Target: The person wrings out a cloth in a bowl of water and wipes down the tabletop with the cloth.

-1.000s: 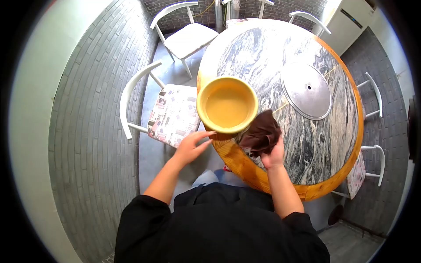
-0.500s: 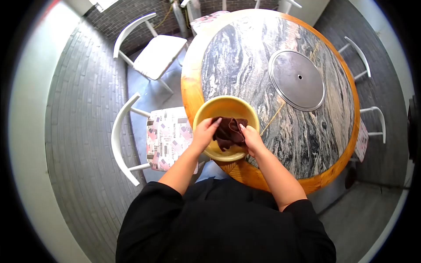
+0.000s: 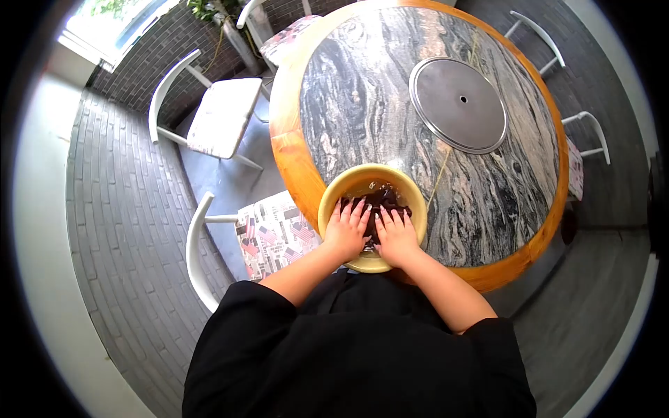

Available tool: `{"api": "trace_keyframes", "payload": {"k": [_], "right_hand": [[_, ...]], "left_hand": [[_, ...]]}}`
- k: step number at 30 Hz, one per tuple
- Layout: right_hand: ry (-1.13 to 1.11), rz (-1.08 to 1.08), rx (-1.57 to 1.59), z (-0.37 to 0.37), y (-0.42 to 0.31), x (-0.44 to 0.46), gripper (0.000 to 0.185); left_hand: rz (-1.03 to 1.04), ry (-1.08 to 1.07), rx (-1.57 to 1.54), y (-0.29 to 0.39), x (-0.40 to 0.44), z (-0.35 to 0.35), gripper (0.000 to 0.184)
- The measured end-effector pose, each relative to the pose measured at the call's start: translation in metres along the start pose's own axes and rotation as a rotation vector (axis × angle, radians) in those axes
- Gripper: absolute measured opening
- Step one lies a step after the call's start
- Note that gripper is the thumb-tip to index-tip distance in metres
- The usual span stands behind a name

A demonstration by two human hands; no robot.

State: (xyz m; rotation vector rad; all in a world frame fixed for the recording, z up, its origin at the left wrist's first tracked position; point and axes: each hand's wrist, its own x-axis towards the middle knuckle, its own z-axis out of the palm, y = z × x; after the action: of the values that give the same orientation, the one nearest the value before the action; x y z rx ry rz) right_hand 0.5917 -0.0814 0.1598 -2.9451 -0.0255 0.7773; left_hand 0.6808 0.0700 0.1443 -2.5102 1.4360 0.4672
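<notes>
A yellow basin (image 3: 333,182) sits at the near edge of the round table, with water in it. Down in the water lies a dark brown cloth (image 3: 381,197). My left hand (image 3: 347,228) is spread flat on the cloth's left part, fingers pointing away from me. Beside it, my right hand (image 3: 396,235) presses on the right part, its fingers also stretched out. Both palms hide some of the cloth, and neither hand grips it.
The table (image 3: 362,76) has a marbled stone top and a wooden rim. A round metal plate (image 3: 456,104) with a small central hole lies on it. White chairs stand around, including a print-covered chair (image 3: 275,233) at my left and another chair (image 3: 223,118) behind it.
The cloth, held up between both hands before, is now down in the water. My fingers have let go and spread flat over it. The camera view has shifted.
</notes>
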Motion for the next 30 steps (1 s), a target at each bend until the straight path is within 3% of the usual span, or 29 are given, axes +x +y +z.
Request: {"api": "trace_keyframes", "payload": {"k": [6,8,9,10,11,12,14,16,17,18,20,21,22,23,24,26,28,30], "right_hand": [[-0.126,0.022,-0.036,-0.009,-0.002,0.008,0.071],[-0.101,0.077,0.369,-0.021,0.003,0.009,0.071],[-0.104,0.079,0.372,-0.013,0.004,0.010,0.071],[0.176,0.168,0.561,0.000,0.005,0.011,0.071],[0.461,0.260,0.747,0.013,0.004,0.012,0.071],[0.507,0.356,0.794,0.015,0.001,0.016,0.070],[0.530,0.453,0.825,0.018,-0.003,0.030,0.072],[0.466,0.554,0.822,0.001,-0.013,0.038,0.069],[0.396,0.656,0.818,-0.005,-0.016,0.042,0.066],[0.394,0.650,0.823,0.002,-0.013,0.052,0.066],[0.405,0.530,1.256,0.029,-0.006,0.071,0.060],[0.473,0.565,1.370,0.024,-0.014,0.071,0.046],[0.472,0.568,1.373,0.023,-0.023,0.074,0.046],[0.657,0.501,1.534,0.023,-0.033,0.075,0.042],[0.846,0.428,1.688,0.023,-0.044,0.075,0.041],[0.784,0.349,1.745,-0.011,-0.061,0.054,0.033],[0.807,0.171,1.784,-0.031,-0.076,0.041,0.033],[0.789,0.164,1.573,-0.051,-0.083,0.027,0.042]], "left_hand": [[0.107,-0.167,0.049,-0.007,0.012,0.002,0.087],[0.113,-0.194,-0.044,-0.011,0.010,-0.021,0.087],[0.114,-0.226,-0.141,-0.012,0.007,-0.028,0.087],[0.122,-0.231,-0.142,-0.012,0.006,-0.024,0.087],[0.032,-0.116,-0.514,-0.013,0.004,-0.019,0.087],[-0.066,0.004,-0.883,-0.013,0.001,-0.011,0.087],[-0.328,0.197,-1.337,-0.008,0.007,0.015,0.083],[-0.541,0.171,-2.178,0.001,0.004,-0.022,0.068],[-0.548,0.174,-2.175,0.000,0.009,-0.017,0.068],[-0.518,0.192,-2.305,-0.002,0.015,-0.006,0.061],[-0.496,0.204,-2.429,-0.004,0.020,0.000,0.056],[-0.654,0.214,-2.466,-0.003,0.024,-0.002,0.051],[-0.812,0.225,-2.499,-0.003,0.028,-0.002,0.047],[-0.713,0.179,-2.700,-0.009,0.032,0.010,0.040],[-0.718,0.172,-2.701,-0.010,0.033,0.007,0.040],[-0.703,-0.071,-2.756,-0.009,0.031,-0.009,0.044],[-0.644,0.111,-2.679,-0.002,0.023,-0.020,0.042],[-0.645,0.135,-2.664,-0.001,0.026,-0.018,0.040]]}}
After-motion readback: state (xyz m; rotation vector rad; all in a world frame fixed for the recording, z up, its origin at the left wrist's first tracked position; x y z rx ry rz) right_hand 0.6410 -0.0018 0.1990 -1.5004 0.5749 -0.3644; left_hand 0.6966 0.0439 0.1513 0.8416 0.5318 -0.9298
